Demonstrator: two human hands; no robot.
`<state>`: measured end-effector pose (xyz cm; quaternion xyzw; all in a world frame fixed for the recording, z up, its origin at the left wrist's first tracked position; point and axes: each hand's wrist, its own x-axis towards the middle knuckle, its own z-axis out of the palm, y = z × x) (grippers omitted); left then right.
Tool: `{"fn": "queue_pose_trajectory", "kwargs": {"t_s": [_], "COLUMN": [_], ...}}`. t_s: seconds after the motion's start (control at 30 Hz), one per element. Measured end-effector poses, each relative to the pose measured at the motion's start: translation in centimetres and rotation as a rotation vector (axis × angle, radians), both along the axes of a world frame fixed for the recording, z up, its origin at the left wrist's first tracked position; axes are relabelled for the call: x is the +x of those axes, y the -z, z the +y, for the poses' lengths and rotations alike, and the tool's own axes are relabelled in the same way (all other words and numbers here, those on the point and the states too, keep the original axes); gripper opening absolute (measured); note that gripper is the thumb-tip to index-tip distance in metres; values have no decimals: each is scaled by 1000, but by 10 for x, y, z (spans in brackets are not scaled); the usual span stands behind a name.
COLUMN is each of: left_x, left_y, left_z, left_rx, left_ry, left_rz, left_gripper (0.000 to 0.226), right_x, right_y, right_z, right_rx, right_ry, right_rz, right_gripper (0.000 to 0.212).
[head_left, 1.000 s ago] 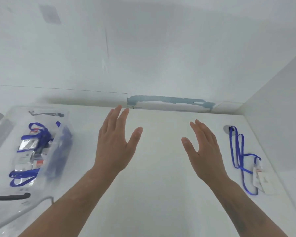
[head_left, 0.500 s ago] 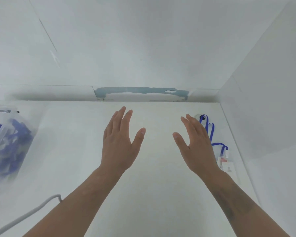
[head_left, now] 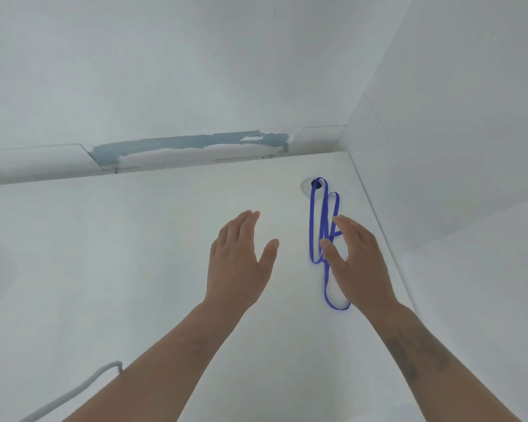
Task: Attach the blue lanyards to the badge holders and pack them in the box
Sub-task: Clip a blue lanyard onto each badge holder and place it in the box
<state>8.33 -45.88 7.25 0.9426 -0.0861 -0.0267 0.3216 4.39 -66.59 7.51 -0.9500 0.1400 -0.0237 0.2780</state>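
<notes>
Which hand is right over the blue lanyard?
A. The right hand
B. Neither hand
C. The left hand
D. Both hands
A. The right hand, fingers straight, covers part of the blue lanyard lying on the white table, while the left hand is off to its side over bare table.

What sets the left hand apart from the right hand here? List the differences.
The left hand hovers over bare table; the right hand is over the blue lanyard, hiding part of it. The left hand's thumb points right, the right hand's left. Both are open, fingers straight, holding nothing.
</notes>
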Motion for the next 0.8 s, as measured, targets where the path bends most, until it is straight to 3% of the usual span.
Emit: {"fn": "queue_pose_trajectory", "kwargs": {"t_s": [0.27,0.6,0.7,0.8], "left_x": [-5,-9,-11,-11], "left_y": [46,82,84,84], "left_z": [-67,-144,-157,-162], "left_rx": [46,119,115,107], "left_ry": [73,163,183,183], "left_rz": [377,607,632,659], "left_gripper": [37,33,35,34], "right_x": [-18,-31,-32,-32], "right_y": [51,82,84,79], "right_z": [-70,-92,-95,-102], "right_rx": [43,57,114,210], "right_ry": [339,473,510,546], "right_rz": [198,408,399,402], "right_gripper": [44,77,68,44]}}
